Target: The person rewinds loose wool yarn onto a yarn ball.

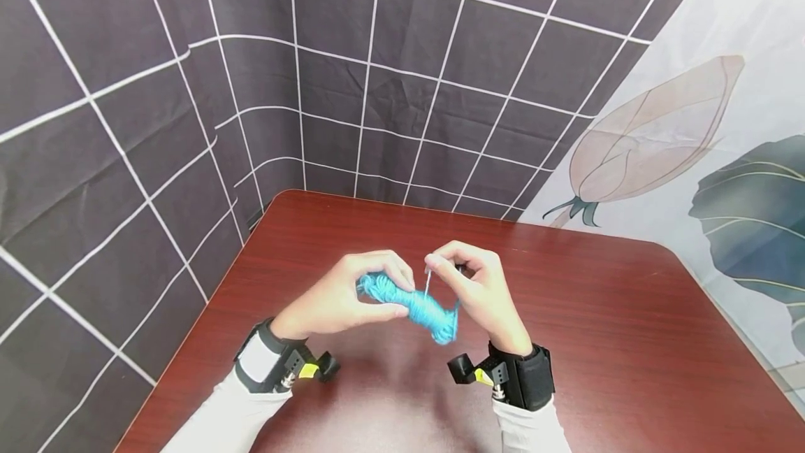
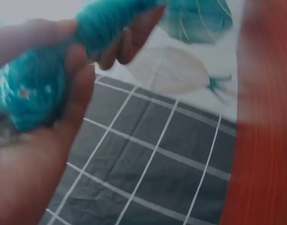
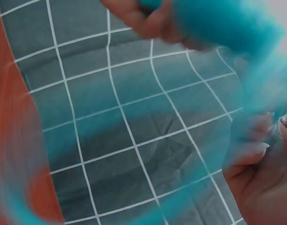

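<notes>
A bundle of bright blue yarn, wound tightly round its middle with looped ends, is held above the table. My left hand grips it near its left end, thumb below and fingers over the top. To the right, my right hand pinches a strand that runs up from the bundle's middle. In the left wrist view the looped end of the yarn bulges beside the left palm. A loose blue strand sweeps in a blurred curve across the right wrist view, near the right hand.
Beneath both hands lies a reddish-brown wooden table. A dark grey cloth with white grid lines hangs behind and to the left. On the right hangs a white cloth with a printed bud and leaf. Each wrist wears a black strap with a small camera.
</notes>
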`<state>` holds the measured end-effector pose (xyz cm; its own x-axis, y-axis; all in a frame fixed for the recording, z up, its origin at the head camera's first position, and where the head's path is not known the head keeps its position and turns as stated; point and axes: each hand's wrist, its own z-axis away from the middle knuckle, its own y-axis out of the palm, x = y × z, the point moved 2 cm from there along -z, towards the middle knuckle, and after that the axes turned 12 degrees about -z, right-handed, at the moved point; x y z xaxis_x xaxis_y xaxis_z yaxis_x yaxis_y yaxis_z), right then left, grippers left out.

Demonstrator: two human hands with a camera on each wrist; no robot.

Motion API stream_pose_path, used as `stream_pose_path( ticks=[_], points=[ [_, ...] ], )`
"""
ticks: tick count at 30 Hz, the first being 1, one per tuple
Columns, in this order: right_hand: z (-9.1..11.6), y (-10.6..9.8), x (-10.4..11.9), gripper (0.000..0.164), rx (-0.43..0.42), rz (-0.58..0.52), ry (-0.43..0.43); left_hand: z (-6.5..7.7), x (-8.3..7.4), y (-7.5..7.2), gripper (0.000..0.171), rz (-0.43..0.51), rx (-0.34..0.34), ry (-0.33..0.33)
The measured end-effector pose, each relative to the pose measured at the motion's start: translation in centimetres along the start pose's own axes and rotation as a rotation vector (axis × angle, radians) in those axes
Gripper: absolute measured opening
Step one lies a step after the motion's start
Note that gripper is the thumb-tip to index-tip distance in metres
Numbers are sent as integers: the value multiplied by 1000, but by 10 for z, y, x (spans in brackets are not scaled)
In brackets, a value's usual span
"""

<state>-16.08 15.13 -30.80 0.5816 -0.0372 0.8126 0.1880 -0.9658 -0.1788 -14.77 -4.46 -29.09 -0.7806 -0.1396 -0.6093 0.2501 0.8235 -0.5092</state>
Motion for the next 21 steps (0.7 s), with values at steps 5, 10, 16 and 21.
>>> stream_pose_path(
  ticks=[5,10,16,21],
  points=[
    [-1,6,-4,8,75,-58,-23,1,0,-1,21,203,-122,10],
    [0,17,-5,13,158,-12,-11,4,15,-3,21,269,-388,-113],
    [1,22,-5,19,205,-9,107,6,31,-5,23,61,-542,-168],
    [1,20,-1,17,206,12,103,6,35,-7,22,-196,-526,-165]
  ],
)
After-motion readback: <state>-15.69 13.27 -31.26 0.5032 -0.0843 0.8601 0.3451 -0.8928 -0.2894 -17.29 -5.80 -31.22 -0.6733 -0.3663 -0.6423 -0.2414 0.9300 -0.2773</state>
